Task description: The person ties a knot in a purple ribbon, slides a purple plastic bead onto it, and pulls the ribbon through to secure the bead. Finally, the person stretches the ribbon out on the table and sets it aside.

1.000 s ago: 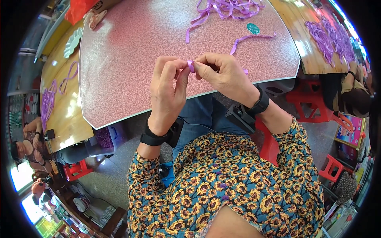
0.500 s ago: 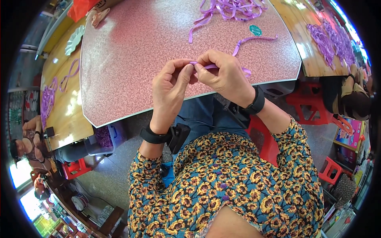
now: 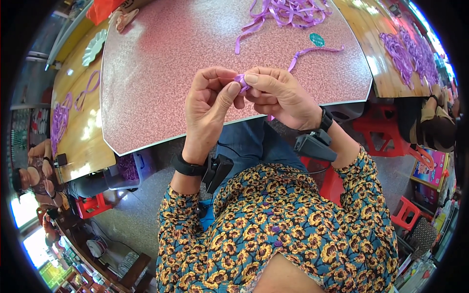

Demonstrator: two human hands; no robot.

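A purple ribbon is bunched into a small fold between my two hands, above the near edge of the pink speckled table. Thumb and fingers of my left hand pinch its left side. My right hand grips the other side, the thumb laid over the fold and the fingers curled beneath. Beyond my right hand, a length of purple ribbon runs across the tabletop. Some of the ribbon within my fingers is hidden.
A heap of purple ribbons lies at the table's far side, near a round green tag. More ribbon lies on wooden tables left and right. Red stools stand nearby; other people sit at both sides.
My right hand has rolled over, its thumb now on top and its palm turned toward me. The ribbon between my fingertips shows as a larger fold.
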